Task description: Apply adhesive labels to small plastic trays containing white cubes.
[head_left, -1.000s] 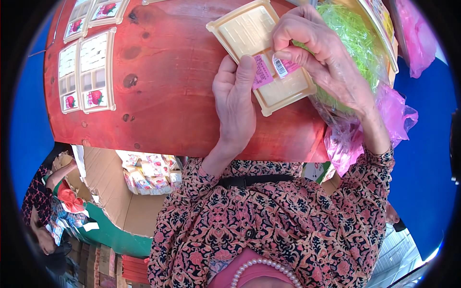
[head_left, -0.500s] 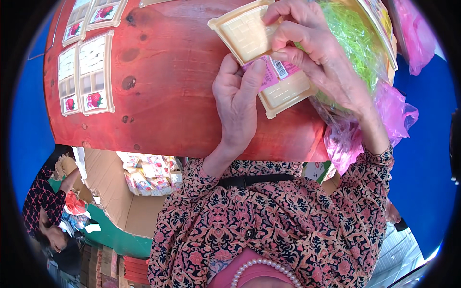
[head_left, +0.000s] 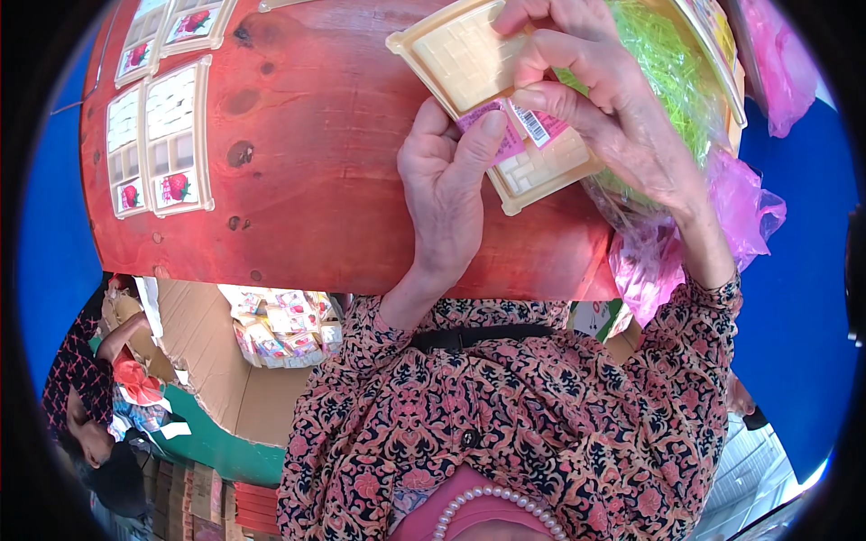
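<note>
My left hand holds a cream plastic tray with a woven-look pattern, tilted above the red table. Its thumb lies across a pink label with a barcode, spanning the tray's middle; its other fingers go behind the tray. My right hand comes in over the tray's right side. Thumb and forefinger are pinched together at the label's upper edge, and the other fingers curl against the tray's upper part. Part of the label's right half appears raised or creased. Exactly what sits between the fingertips is partly hidden.
Cream trays with strawberry pictures stand on the red table at left. Green shredded filler in clear plastic and a pink bag lie at right. Below is a cardboard box beside small packs. Another person is at lower left.
The barcode part of the label has tilted and shifted slightly right, with a crease now showing beside it. Both hands stay nearly in place on the tray. The other person's arm has moved.
</note>
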Motion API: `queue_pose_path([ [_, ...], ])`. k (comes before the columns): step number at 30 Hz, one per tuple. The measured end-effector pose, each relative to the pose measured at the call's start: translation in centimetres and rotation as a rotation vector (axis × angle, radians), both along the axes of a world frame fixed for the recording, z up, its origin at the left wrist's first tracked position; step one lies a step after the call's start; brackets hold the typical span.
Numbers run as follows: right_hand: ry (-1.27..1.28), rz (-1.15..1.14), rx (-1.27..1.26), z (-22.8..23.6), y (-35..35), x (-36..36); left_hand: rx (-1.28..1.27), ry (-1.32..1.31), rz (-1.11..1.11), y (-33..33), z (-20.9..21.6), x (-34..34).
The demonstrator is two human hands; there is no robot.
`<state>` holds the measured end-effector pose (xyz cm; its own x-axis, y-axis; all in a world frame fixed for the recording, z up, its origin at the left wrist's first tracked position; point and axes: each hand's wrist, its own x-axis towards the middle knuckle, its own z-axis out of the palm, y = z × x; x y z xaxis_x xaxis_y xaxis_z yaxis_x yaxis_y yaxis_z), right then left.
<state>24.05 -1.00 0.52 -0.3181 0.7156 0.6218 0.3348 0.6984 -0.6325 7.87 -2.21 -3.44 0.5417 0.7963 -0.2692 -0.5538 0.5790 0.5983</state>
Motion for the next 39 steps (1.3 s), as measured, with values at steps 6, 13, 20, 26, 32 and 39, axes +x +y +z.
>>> queue_pose_path([
  [6, -0.062, -0.135, 0.091, -0.8, 0.0, -0.6, -0.03, -0.02, -0.009, 0.2, 0.3, -0.1],
  [13, -0.123, -0.143, 0.103, -0.5, 0.0, -0.5, -0.023, 0.041, 0.02, 0.3, 0.3, -0.1],
  [20, -0.005, -0.193, 0.129, -2.0, 0.4, -0.4, -0.065, 0.05, -0.019, 0.2, 0.5, -0.2],
  [26, 0.479, -0.564, -0.789, 3.7, -1.4, -3.3, -0.131, 0.05, -0.058, 0.7, 0.5, -0.8],
  [32, 0.184, -0.749, -0.719, 2.5, -2.4, -4.5, -0.1, 0.016, -0.067, 0.6, 0.6, -0.6],
  [39, 0.347, -0.672, -0.98, 3.0, -2.8, -4.4, -0.177, -0.073, -0.063, 0.9, 0.5, -0.6],
])
